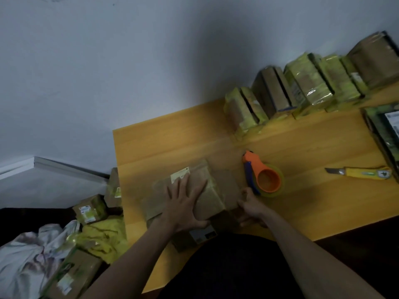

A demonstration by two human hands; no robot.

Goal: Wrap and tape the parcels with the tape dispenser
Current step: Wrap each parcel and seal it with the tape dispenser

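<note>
Nearest us, at six o'clock on the table (302, 147), our left hand (183, 203) lies flat with fingers spread on top of the brown parcel (207, 199), pressing it down. Our right hand (251, 207), at the parcel's three o'clock side, has its fingers curled, seemingly pinching tape or wrap at the edge; we cannot tell exactly what it holds. We judge this step goes best if the left palm keeps the parcel from sliding while the right pulls the strip taut and smooths it flat. Just beyond the right hand, toward one o'clock, sits the orange tape dispenser (262, 175), ungripped. Farther out at three o'clock lies a yellow utility knife (362, 172). At the far edge, wrapped parcels (302, 89) stand in a row. The parcel's pale label (179, 174) carries print too blurred to read.
</note>
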